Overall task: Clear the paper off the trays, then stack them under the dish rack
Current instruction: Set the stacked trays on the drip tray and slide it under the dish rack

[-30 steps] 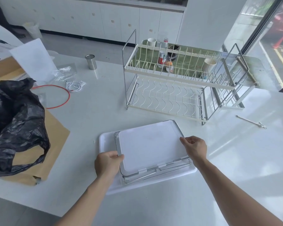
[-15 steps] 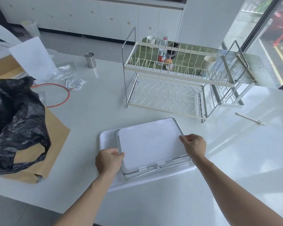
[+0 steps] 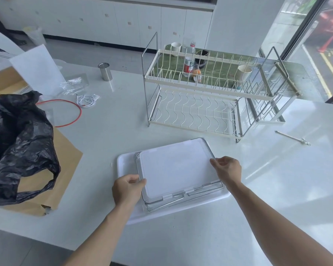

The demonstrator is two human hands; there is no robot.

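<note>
A white tray point(image 3: 125, 162) lies flat on the table in front of me. On it rests a clear tray point(image 3: 211, 187) with a wire frame, and a white sheet of paper point(image 3: 177, 167) lies inside that clear tray. My left hand point(image 3: 128, 188) grips the clear tray's left edge, thumb on the paper's corner. My right hand point(image 3: 227, 168) pinches the right edge of the clear tray and paper. The two-tier cream dish rack point(image 3: 194, 114) stands just behind the trays.
A black plastic bag point(image 3: 17, 143) sits on brown cardboard point(image 3: 65, 160) at the left. Behind it lie a red ring point(image 3: 73, 110), white cables point(image 3: 87, 99), a metal cup point(image 3: 105, 72) and a white sheet point(image 3: 37, 70). A small wrench point(image 3: 292, 138) lies at the right.
The view has shifted slightly. Both hands keep their hold on the clear tray's edges, and the trays have barely moved.
</note>
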